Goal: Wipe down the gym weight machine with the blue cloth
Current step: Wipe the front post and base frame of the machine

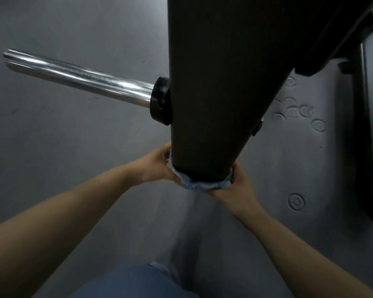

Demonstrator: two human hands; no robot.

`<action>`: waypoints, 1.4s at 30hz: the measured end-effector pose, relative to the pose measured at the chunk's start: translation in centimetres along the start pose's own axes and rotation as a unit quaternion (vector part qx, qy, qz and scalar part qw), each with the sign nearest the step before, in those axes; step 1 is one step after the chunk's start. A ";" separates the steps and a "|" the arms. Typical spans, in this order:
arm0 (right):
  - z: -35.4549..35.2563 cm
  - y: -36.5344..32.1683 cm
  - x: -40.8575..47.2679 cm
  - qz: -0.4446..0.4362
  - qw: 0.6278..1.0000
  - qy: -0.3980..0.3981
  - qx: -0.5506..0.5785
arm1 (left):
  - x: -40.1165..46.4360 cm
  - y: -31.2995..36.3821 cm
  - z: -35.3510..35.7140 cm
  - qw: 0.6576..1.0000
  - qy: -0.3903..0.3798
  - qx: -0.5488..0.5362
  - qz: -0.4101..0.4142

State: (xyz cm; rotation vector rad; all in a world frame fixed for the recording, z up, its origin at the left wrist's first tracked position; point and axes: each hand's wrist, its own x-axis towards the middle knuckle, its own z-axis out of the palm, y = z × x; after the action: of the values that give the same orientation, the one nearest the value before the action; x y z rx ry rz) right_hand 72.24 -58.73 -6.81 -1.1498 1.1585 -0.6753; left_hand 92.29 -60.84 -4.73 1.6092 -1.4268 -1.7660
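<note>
A thick dark beam (215,82) of the weight machine runs down the middle of the view, narrowing toward my hands. The blue cloth (199,184) is wrapped round the near, lower part of the beam. My left hand (157,166) grips the cloth at the beam's left side. My right hand (235,186) grips the cloth's other end at the right side. The beam hides the fingers of both hands behind it. A chrome weight peg (80,77) with a black collar (159,101) sticks out to the left of the beam.
The grey rubber floor (63,158) lies below, with round dents (296,202) to the right. A dark frame part (366,104) of the machine runs along the right edge. My blue trouser leg (136,282) shows at the bottom.
</note>
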 end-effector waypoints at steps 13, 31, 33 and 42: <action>0.6 3.2 2.1 0.080 0.981 0.008 -0.178 | 2.6 -2.6 0.6 0.986 -0.037 0.161 -0.039; 2.2 6.5 2.4 0.203 0.970 0.137 0.003 | 4.7 -8.6 3.9 0.966 0.002 -0.214 -0.146; 2.3 5.2 2.1 0.218 0.966 0.135 0.021 | 3.6 -7.5 3.8 0.953 -0.015 -0.268 -0.142; 1.0 -4.6 -3.3 0.254 0.943 0.096 0.191 | -5.7 3.7 2.6 0.898 0.009 -0.406 -0.169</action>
State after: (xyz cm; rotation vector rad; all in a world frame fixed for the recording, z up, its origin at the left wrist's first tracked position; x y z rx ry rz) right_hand 72.77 -56.96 -1.37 -0.4323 1.3488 -0.5811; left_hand 90.29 -56.79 0.99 1.4115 -0.2715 -2.1100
